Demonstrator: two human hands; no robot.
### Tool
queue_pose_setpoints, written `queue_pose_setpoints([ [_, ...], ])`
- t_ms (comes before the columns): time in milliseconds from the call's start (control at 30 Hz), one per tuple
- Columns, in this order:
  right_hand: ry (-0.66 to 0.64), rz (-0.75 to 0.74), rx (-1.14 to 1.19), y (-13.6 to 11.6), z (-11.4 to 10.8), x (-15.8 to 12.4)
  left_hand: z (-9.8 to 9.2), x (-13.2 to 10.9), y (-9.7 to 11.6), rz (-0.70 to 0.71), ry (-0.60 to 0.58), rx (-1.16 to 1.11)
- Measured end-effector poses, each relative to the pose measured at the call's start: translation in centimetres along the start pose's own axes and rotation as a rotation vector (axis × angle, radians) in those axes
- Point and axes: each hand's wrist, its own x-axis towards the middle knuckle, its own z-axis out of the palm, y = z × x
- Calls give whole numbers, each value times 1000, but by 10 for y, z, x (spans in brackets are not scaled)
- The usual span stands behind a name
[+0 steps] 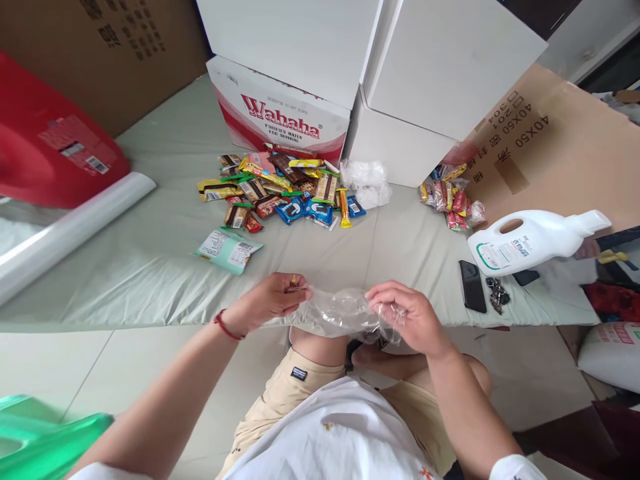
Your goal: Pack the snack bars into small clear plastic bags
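Note:
A clear plastic bag stretches between my two hands at the table's front edge. My left hand pinches its left end between thumb and fingers. Its right end is gripped by my right hand, with crumpled film around the fingers. Beyond them lies a heap of wrapped snacks, and a mint green packet rests by itself nearer to my left hand. Crumpled clear plastic sits just right of the heap. Farther right is a bundle of bagged snacks.
A Wahaha carton and white boxes stand behind the snacks. At the left are a red jug and a plastic roll. A white bottle, a phone and keys lie at the right.

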Motion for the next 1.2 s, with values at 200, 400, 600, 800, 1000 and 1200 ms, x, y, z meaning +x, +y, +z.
queue_pose_setpoints([
  [200,102,470,469,39,-1,64,-53,18,2,39,168,262],
  [400,322,621,473,88,27,108,-25,20,2,454,999,566],
  [600,417,593,488,102,39,114,57,12,-18,713,676,922],
  [800,505,531,281,120,16,119,42,55,-40,437,540,1156],
  [1000,511,513,95,138,-25,130,18,64,-38,438,381,1266],
  [1200,368,639,156,134,-44,127,15,68,-36,393,385,1363],
])
